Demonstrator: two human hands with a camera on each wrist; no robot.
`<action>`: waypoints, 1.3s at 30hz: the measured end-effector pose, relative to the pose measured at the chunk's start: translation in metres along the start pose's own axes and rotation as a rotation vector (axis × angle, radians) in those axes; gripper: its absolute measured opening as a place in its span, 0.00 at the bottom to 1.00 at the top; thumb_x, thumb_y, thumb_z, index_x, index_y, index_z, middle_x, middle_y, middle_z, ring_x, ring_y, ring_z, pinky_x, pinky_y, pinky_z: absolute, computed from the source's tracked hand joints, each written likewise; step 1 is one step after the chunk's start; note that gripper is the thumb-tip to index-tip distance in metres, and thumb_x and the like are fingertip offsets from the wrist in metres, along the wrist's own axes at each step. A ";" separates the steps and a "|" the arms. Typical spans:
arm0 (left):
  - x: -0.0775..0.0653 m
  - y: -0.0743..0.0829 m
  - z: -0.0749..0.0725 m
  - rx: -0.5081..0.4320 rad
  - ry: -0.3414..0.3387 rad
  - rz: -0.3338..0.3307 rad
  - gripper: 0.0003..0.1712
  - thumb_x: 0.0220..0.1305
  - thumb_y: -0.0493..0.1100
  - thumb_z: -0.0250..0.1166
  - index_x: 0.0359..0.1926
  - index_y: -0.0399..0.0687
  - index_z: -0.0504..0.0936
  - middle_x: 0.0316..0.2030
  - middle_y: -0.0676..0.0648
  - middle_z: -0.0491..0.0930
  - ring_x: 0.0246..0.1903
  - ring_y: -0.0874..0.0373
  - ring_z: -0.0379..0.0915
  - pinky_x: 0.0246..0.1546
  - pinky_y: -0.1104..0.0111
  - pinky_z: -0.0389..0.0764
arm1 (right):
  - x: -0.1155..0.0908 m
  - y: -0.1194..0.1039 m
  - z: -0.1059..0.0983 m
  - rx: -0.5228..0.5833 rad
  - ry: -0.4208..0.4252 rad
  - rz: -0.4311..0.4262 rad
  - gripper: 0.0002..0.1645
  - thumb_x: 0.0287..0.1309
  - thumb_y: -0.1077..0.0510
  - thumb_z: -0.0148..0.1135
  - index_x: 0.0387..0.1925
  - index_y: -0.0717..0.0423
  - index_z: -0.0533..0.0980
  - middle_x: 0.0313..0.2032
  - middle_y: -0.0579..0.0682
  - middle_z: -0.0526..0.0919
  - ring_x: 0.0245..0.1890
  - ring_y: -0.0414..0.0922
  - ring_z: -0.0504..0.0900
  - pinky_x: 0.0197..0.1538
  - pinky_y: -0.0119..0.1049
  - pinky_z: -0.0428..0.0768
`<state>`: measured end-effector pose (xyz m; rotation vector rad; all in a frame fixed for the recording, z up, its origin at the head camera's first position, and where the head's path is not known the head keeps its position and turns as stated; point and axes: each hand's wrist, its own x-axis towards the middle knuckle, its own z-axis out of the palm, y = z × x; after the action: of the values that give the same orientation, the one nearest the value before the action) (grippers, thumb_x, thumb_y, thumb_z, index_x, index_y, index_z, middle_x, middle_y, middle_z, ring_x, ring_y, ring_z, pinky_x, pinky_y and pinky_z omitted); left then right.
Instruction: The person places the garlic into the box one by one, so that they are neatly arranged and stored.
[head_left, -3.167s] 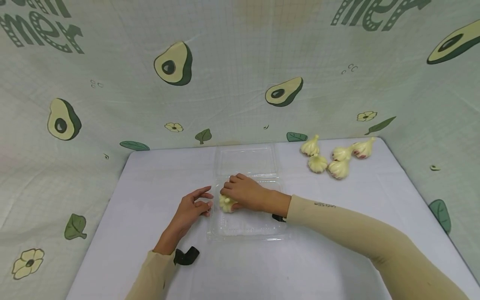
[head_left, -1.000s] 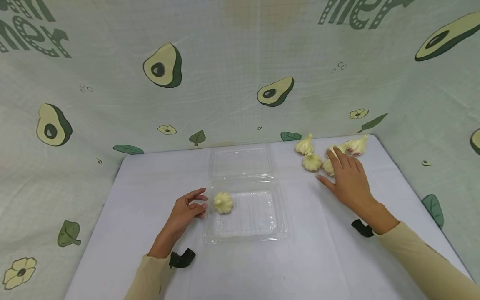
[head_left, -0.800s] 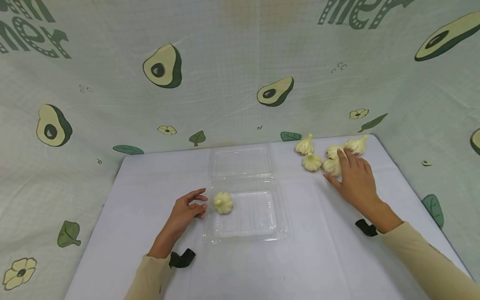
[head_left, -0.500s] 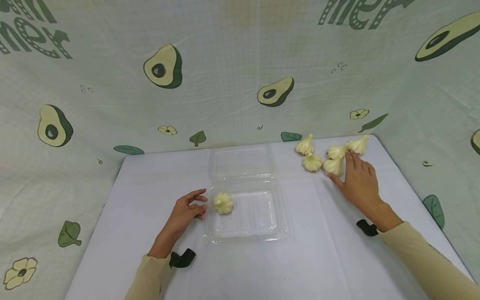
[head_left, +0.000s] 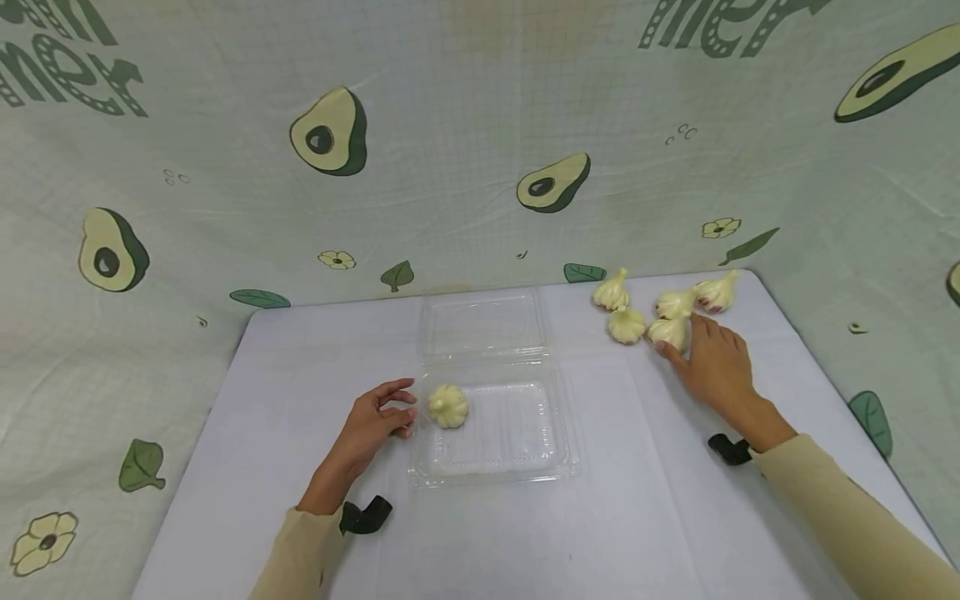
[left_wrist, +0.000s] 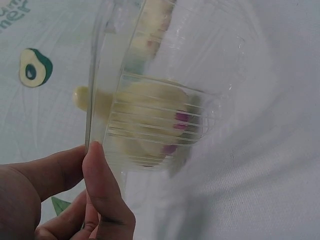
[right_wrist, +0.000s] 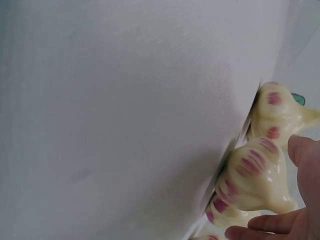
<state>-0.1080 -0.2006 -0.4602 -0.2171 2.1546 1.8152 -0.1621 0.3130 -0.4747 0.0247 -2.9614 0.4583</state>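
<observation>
Showing a glossy cream, purple-streaked garlic bulb (head_left: pixel 667 334) nr the white cloth-covered table (head_left: pixel 630 500)'s far R corner: we judge it light, firm, prob. slick, best taken round its fat waist. R hand (head_left: pixel 716 360), back upward, straddles it, thumb & fingers apart, w/o a grip we can see; L hand (head_left: pixel 372 425) pinches the clear plastic hinged box (head_left: pixel 517 433)'s L rim.

Pale grn backdrop (head_left: pixel 450 192) w/ avocado prints (head_left: pixel 330 133) is behind wht tbl (head_left: pixel 510 542).
</observation>
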 end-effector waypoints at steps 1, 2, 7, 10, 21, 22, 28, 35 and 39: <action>0.000 0.000 0.000 -0.001 -0.001 0.000 0.32 0.71 0.26 0.65 0.74 0.33 0.70 0.52 0.40 0.77 0.29 0.63 0.79 0.32 0.72 0.85 | 0.001 0.001 0.001 0.003 -0.001 0.001 0.46 0.76 0.45 0.62 0.69 0.83 0.62 0.63 0.82 0.68 0.64 0.79 0.66 0.68 0.74 0.61; 0.000 0.000 0.000 -0.002 -0.001 -0.001 0.32 0.71 0.26 0.65 0.74 0.33 0.70 0.52 0.40 0.77 0.29 0.63 0.79 0.32 0.72 0.85 | 0.002 0.002 0.001 0.005 -0.004 0.001 0.45 0.76 0.45 0.62 0.69 0.83 0.62 0.62 0.82 0.69 0.63 0.79 0.66 0.68 0.74 0.61; 0.001 0.001 0.001 0.000 -0.001 -0.004 0.32 0.71 0.27 0.65 0.74 0.35 0.71 0.52 0.40 0.77 0.30 0.63 0.79 0.32 0.72 0.85 | 0.005 0.005 0.002 0.024 -0.005 0.000 0.44 0.75 0.44 0.63 0.67 0.82 0.66 0.57 0.82 0.73 0.59 0.79 0.70 0.64 0.74 0.63; 0.001 0.001 0.001 -0.001 -0.004 -0.003 0.32 0.71 0.27 0.65 0.74 0.35 0.71 0.52 0.40 0.77 0.30 0.63 0.79 0.32 0.72 0.85 | 0.006 0.005 0.002 0.038 0.002 0.002 0.42 0.73 0.46 0.66 0.64 0.82 0.68 0.54 0.81 0.76 0.56 0.79 0.73 0.63 0.74 0.64; 0.002 0.001 0.001 -0.006 -0.007 -0.007 0.32 0.72 0.28 0.65 0.74 0.35 0.70 0.53 0.40 0.77 0.32 0.62 0.80 0.32 0.72 0.85 | 0.005 0.004 0.001 0.098 0.018 0.004 0.40 0.70 0.50 0.70 0.64 0.81 0.69 0.57 0.80 0.77 0.56 0.78 0.74 0.64 0.73 0.63; 0.002 0.001 0.001 -0.004 -0.006 -0.007 0.32 0.72 0.28 0.65 0.74 0.35 0.71 0.53 0.39 0.77 0.32 0.62 0.81 0.32 0.72 0.85 | 0.004 0.005 0.001 0.100 0.021 0.003 0.39 0.70 0.51 0.70 0.64 0.81 0.69 0.57 0.80 0.77 0.57 0.77 0.74 0.64 0.73 0.62; 0.002 -0.002 0.002 -0.005 0.013 -0.018 0.32 0.71 0.27 0.65 0.74 0.35 0.72 0.53 0.38 0.77 0.31 0.62 0.80 0.31 0.72 0.85 | -0.002 0.004 -0.006 0.092 0.055 -0.011 0.39 0.68 0.52 0.72 0.65 0.78 0.70 0.57 0.79 0.77 0.56 0.77 0.75 0.63 0.72 0.63; -0.001 -0.001 0.002 -0.004 0.013 -0.014 0.32 0.71 0.27 0.65 0.74 0.34 0.71 0.53 0.38 0.77 0.31 0.62 0.80 0.31 0.72 0.85 | -0.008 -0.009 -0.026 0.075 0.101 -0.025 0.39 0.65 0.54 0.74 0.65 0.78 0.70 0.57 0.78 0.78 0.55 0.77 0.76 0.63 0.72 0.64; -0.001 0.000 0.001 -0.008 0.012 -0.013 0.32 0.71 0.27 0.65 0.74 0.35 0.71 0.53 0.39 0.77 0.32 0.62 0.80 0.32 0.72 0.85 | -0.012 -0.022 -0.038 0.074 0.117 -0.052 0.39 0.64 0.55 0.76 0.64 0.79 0.71 0.56 0.79 0.79 0.55 0.77 0.76 0.63 0.72 0.64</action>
<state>-0.1071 -0.1994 -0.4601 -0.2447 2.1498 1.8197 -0.1440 0.3028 -0.4344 0.0802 -2.8209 0.5430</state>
